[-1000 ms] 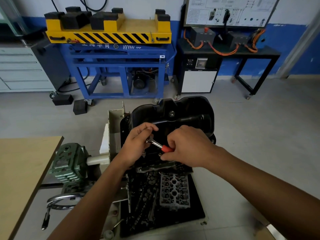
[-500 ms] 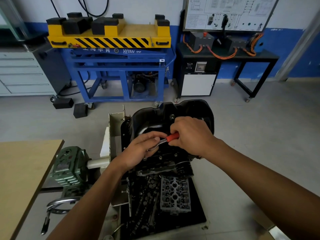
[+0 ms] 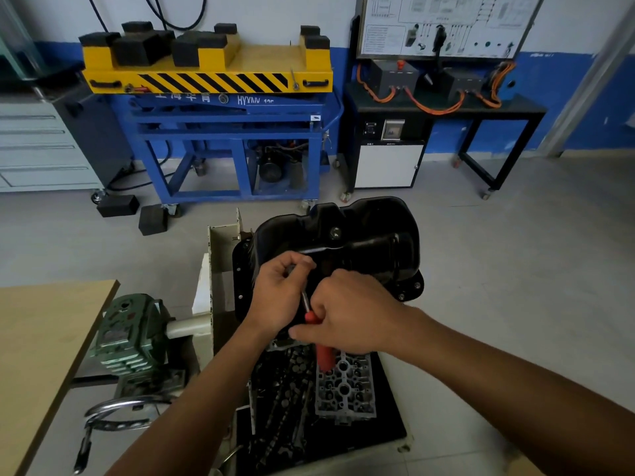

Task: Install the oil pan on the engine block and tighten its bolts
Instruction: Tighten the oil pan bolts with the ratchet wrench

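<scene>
Head view: both hands (image 3: 309,307) grip ratchet (image 3: 318,333) on oil pan (image 3: 360,242)

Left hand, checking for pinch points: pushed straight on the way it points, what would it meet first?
Probably the sloped wall of the oil pan, just beyond the knuckles of the left hand, which grips the ratchet; depth is unclear.

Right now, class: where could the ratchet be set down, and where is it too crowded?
Free: the wooden tabletop left of the green gearbox, and the grey floor right of the oil pan. Crowded: the black tray under the left hand and right hand, which grip the ratchet, is packed with engine parts.
</scene>
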{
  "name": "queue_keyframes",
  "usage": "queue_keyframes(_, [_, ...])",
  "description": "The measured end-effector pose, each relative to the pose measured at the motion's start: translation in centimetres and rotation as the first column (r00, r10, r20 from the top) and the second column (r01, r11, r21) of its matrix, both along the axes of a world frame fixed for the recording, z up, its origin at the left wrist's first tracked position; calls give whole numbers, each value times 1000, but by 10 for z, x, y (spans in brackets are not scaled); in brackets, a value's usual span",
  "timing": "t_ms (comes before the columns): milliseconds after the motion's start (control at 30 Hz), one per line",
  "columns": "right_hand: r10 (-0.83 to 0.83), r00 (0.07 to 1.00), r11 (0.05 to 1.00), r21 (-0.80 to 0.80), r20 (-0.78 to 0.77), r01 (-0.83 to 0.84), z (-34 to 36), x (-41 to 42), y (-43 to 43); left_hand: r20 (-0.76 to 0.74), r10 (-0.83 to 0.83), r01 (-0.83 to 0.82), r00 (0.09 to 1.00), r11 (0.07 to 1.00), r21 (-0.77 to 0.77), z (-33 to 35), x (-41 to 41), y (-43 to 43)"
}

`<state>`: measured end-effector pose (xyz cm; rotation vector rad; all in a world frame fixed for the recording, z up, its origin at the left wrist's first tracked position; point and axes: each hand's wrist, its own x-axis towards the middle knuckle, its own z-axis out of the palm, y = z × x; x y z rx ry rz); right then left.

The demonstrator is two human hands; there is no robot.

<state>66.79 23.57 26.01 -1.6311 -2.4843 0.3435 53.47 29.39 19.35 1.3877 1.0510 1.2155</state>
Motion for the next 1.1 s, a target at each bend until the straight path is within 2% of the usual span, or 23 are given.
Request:
queue_keyframes(100, [-4,999,1000,29,-54,5,-2,-9,-3,46,17,-16,999,999,-31,0,-1,2])
queue_keyframes(200, [1,998,999,42,-60,1,-1,-7,-2,31,1,0,1000,999,-33,-2,-6,4])
queue_keyframes(333, [-6,1000,999,47,-6,6,1,6,4,34,-53,54,998,998,-38,-2,-13,7])
queue_keyframes(567, [-76,988,981,189,138,50,1,35,34,93,-242,252,966,961,-113,-5,-25,9])
queue_keyframes(833, [-33,999,951,308,-7,34,-14,39,50,123,-449,464,885,874,-146,-2,-28,10])
queue_keyframes(933, [-34,999,951,309,-1,33,-16,38,51,116,-414,426,903,897,-118,-2,-30,10])
queue_keyframes(1100, [-71,997,977,200,-1,70,-5,31,37,124,-158,165,980,985,-54,0,-24,8])
